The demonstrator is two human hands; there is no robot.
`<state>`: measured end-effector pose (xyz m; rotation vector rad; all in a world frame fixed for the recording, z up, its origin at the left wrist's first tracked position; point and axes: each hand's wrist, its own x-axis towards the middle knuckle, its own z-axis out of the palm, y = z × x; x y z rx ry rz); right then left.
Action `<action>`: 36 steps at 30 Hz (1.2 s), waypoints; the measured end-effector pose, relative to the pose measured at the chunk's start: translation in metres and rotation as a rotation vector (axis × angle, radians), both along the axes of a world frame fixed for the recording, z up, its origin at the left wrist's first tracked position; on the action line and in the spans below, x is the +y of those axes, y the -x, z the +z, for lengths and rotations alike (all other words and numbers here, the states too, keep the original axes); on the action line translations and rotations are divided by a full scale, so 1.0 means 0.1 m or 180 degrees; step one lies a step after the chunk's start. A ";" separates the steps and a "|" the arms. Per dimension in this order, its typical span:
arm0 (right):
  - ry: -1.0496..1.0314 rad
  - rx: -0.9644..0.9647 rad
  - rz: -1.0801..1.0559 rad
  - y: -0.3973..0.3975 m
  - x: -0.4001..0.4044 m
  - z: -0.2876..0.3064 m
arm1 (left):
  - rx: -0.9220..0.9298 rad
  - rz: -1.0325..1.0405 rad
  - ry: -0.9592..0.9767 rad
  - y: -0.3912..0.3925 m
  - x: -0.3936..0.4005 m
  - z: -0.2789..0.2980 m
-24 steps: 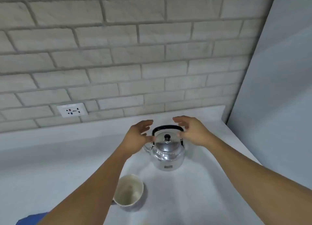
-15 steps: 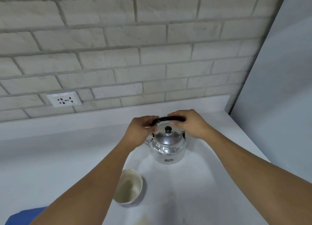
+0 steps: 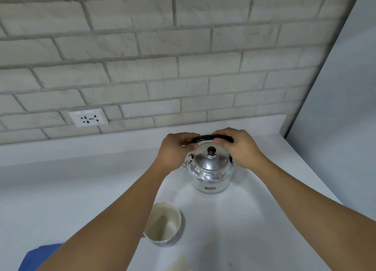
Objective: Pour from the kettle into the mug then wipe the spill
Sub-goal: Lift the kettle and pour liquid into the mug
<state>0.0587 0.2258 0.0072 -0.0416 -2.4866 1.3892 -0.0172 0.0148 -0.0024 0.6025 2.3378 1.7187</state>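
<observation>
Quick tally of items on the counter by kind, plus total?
Kettle: 1
Mug: 1
Blue cloth: 1
Total: 3
Both hands, left and right, grip the kettle's handle.

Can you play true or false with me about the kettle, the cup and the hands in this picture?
1. Both hands hold the kettle's black handle. True: the left hand and the right hand are both closed on the handle of the kettle.
2. The kettle's lid is off. False: the lid sits on the kettle, with its dark knob on top.
3. The mug is nearer to the person than the kettle. True: the mug stands closer to the camera, by the left forearm.
4. The mug is lying on its side. False: it stands upright, opening up.
5. Something blue shows at the bottom left. True: a blue thing is there, cut off by the edge.
</observation>
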 end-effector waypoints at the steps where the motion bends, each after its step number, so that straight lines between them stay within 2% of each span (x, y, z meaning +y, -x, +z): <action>1: 0.0010 0.0063 0.0001 -0.03 -0.02 0.05 | 0.0024 -0.0047 0.0011 0.00 -0.03 0.06; 8: 0.0299 0.0434 -0.0054 -0.28 -0.28 0.46 | 0.0325 -0.0118 -0.0111 -0.15 -0.57 0.52; 13: 0.0314 0.0593 0.0067 -0.51 -0.39 0.75 | 0.0374 -0.0076 -0.0181 -0.46 -1.20 0.56; 19: 0.0144 0.0732 0.0261 -0.80 -0.47 0.94 | 0.0196 -0.0393 0.0292 -0.94 -1.78 0.13; 25: -0.0054 0.0682 0.0357 -1.10 -0.55 0.99 | -0.0171 -0.0482 0.0903 -1.22 -1.91 -0.40; 36: -0.0478 0.0342 0.0525 -1.33 -0.63 0.85 | -0.0299 -0.0376 0.0578 -1.22 -1.73 -0.93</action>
